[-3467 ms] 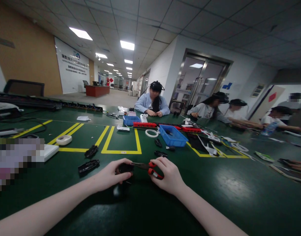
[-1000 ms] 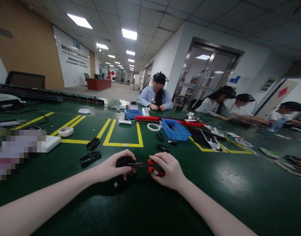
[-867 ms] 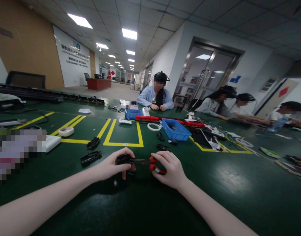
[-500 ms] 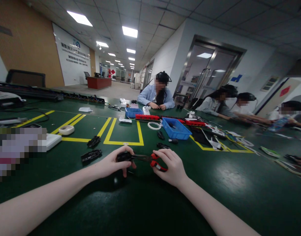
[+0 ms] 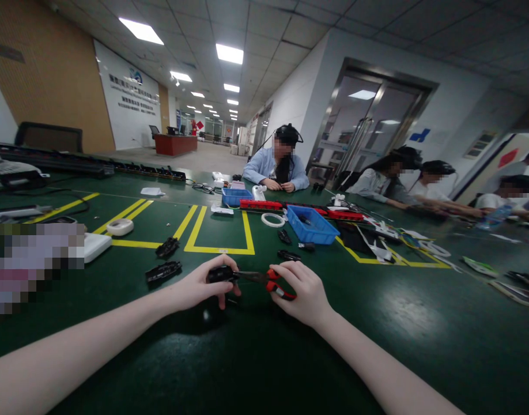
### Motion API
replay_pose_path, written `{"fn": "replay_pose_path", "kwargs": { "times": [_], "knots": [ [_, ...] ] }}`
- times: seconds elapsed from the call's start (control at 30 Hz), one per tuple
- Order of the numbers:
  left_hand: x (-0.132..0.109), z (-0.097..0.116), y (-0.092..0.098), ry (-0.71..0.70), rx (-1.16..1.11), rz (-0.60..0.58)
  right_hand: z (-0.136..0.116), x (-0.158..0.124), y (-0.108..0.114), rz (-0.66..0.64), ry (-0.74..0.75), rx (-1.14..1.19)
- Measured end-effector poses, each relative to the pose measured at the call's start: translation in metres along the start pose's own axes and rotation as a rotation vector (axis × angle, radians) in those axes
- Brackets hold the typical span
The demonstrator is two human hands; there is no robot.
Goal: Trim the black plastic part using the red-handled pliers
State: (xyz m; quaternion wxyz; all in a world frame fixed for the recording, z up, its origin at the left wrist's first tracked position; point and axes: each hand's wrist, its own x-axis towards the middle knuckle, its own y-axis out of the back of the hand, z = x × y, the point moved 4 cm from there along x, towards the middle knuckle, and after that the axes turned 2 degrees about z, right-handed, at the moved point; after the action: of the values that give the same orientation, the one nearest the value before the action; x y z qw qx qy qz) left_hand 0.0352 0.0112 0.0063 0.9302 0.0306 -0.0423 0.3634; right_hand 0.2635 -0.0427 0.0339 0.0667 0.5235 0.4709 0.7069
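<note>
My left hand [image 5: 210, 286] is closed around a black plastic part [image 5: 220, 274], its exact kind hard to make out. My right hand [image 5: 302, 292] grips the red-and-black handles of a pair of pliers [image 5: 273, 275]. The pliers' long metal jaws point left and reach the black part; whether they pinch it cannot be seen. Left of my left hand lie two dark plastic pieces, a nearer one [image 5: 163, 273] and a farther one [image 5: 167, 246]. Just beyond my right hand is another black piece [image 5: 288, 255].
A blue bin [image 5: 315, 233] stands past my right hand, with a white ring [image 5: 272, 219] beside it. A tape roll [image 5: 120, 226] and white box [image 5: 95, 246] lie left. Red strips [image 5: 261, 204] stretch across the table. A person [image 5: 276, 161] sits opposite; others sit at right.
The whole view has shifted slightly. Both hands keep their hold on the black part and the pliers, with almost no other movement.
</note>
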Motion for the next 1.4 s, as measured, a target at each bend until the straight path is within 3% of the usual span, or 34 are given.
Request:
{"fn": "replay_pose_path", "kwargs": {
  "times": [0.5,0.77,1.4],
  "knots": [
    [-0.002,-0.005,0.002,0.022,0.006,0.038,0.001,0.000,-0.002,-0.011,0.034,-0.028],
    [0.006,-0.014,0.003,0.037,0.057,-0.017,-0.002,0.000,-0.003,-0.037,0.112,-0.073],
    [0.008,-0.010,0.002,0.049,0.136,0.004,-0.003,0.001,-0.001,-0.006,0.118,-0.050]
  ]
}}
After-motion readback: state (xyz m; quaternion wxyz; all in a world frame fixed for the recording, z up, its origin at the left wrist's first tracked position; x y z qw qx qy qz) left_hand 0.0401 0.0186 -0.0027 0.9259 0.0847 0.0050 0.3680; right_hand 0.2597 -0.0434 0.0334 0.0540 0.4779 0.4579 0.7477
